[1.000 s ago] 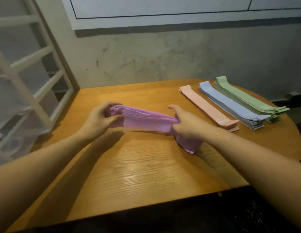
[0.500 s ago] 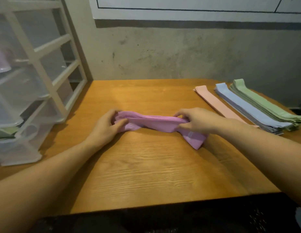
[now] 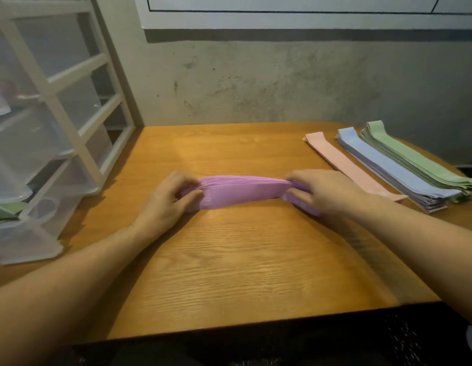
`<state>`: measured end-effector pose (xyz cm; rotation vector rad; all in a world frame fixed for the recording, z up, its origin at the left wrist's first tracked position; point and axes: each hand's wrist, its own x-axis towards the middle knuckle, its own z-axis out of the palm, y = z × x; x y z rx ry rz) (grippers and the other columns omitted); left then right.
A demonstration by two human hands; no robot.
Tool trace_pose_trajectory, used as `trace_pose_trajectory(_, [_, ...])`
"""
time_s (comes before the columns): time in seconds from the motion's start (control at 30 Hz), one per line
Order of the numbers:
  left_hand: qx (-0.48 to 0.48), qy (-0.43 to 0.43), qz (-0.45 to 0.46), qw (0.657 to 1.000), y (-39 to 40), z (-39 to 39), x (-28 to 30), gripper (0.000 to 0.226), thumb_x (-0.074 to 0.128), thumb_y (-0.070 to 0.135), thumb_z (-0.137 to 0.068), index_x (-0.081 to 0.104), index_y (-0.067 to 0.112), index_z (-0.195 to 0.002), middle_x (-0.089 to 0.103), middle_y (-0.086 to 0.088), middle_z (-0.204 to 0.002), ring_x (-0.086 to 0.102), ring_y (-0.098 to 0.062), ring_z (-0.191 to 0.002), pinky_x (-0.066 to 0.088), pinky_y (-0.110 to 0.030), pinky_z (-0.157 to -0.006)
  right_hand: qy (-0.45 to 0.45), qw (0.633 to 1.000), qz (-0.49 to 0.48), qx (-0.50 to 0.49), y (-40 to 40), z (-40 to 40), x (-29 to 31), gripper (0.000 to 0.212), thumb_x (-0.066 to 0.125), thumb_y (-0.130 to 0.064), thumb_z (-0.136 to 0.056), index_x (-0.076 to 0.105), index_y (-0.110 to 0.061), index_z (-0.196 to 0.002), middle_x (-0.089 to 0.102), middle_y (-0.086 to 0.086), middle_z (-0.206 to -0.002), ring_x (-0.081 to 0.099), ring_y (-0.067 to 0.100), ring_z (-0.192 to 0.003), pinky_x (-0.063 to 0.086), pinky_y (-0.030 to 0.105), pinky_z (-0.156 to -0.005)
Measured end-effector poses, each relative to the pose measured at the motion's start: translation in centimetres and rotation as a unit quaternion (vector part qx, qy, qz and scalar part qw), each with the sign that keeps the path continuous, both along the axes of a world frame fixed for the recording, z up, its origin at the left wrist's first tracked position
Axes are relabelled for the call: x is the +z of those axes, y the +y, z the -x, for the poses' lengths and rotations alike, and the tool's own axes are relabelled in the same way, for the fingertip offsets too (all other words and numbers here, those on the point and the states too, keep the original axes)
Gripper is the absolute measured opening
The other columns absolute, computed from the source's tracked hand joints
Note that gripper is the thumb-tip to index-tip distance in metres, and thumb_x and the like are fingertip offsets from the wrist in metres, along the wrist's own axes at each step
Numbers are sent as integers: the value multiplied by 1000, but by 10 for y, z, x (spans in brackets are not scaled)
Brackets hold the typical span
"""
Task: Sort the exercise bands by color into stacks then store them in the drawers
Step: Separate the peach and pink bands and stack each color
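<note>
A stack of purple exercise bands (image 3: 242, 191) is held across the middle of the wooden table (image 3: 242, 273). My left hand (image 3: 169, 202) grips its left end, my right hand (image 3: 324, 191) grips its right end, and the right tip folds under. At the table's right side lie three stacks side by side: pink bands (image 3: 345, 165), blue bands (image 3: 393, 170) and green bands (image 3: 419, 159). The white drawer unit (image 3: 52, 122) with translucent drawers stands at the table's left.
A drawer (image 3: 8, 210) low in the unit sits pulled out a little with green bands inside. The grey wall (image 3: 282, 83) runs close behind the table. The table's front edge is near my body, with dark floor below.
The view has swung left, bringing the drawer unit into sight. The purple stack has come lower and closer to the table, and my hands have spread further apart along it.
</note>
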<state>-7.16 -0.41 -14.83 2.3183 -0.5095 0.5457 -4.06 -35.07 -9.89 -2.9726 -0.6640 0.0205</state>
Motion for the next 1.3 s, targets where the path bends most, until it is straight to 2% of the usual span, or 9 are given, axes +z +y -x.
trace_pose_trajectory(0.1, [1,-3,-15,1000,0,1,-1,19,74,13,-89,65,9,-106,55,3,-96,51,2,-88,41,-13,-78,5,998,-57,-20,-12,4,-11,41,57,-55,-95,54,-38,-131,66,-12,-119,61,10,-102,55,37,-86])
trace_pose_trajectory(0.3, [5,49,-31,998,-4,6,0,50,64,18,-95,48,22,-142,51,9,-119,50,-1,-102,42,-9,-85,63,968,-237,-46,-28,7,-27,22,70,-48,-87,64,-35,-105,67,-13,-96,61,5,-89,56,40,-81])
trace_pose_trajectory(0.4, [-8,52,-35,998,-1,7,1,44,58,26,-90,58,20,-134,55,2,-108,54,-8,-94,46,-21,-83,65,945,-316,-60,-30,12,-33,26,76,-27,-86,62,-29,-108,66,-8,-96,62,9,-86,55,33,-79])
trace_pose_trajectory(0.53, [15,89,11,996,-2,4,4,23,64,24,-91,69,19,-113,56,-1,-104,55,-9,-93,44,-16,-80,98,916,-379,-91,-35,13,-38,38,76,-17,-86,62,-23,-122,67,0,-103,64,16,-91,51,23,-79])
trace_pose_trajectory(0.67, [12,106,33,994,-1,4,5,14,66,18,-94,69,16,-107,59,1,-110,55,-6,-100,43,-13,-83,121,905,-398,-86,-40,13,-36,13,75,-24,-89,72,-22,-101,72,-1,-91,65,13,-83,49,19,-68])
trace_pose_trajectory(0.83, [50,135,81,986,-5,5,8,18,64,10,-95,67,18,-111,66,7,-103,60,4,-87,46,-8,-72,124,903,-403,-88,-47,15,-34,19,76,-32,-87,71,-28,-104,72,-4,-92,66,8,-80,52,23,-67])
trace_pose_trajectory(1.0, [68,193,151,967,-6,6,10,15,66,10,-94,65,9,-109,67,-8,-91,62,4,-68,48,-9,-60,170,898,-397,-85,-47,17,-31,16,71,-35,-91,72,-25,-103,71,1,-80,61,13,-65,48,24,-55])
trace_pose_trajectory(1.13, [84,228,172,955,-5,3,17,22,67,20,-95,60,18,-116,67,-2,-101,68,-12,-87,56,-20,-68,171,893,-397,-127,-43,18,-24,16,69,-37,-92,71,-23,-101,70,5,-88,63,17,-70,50,28,-60])
trace_pose_trajectory(1.3, [88,218,208,950,-19,-5,30,32,64,18,-97,54,19,-126,63,-4,-110,71,-21,-89,60,-25,-57,129,871,-433,-192,-42,32,-20,15,72,-38,-90,71,-28,-101,70,3,-86,62,14,-65,49,24,-48])
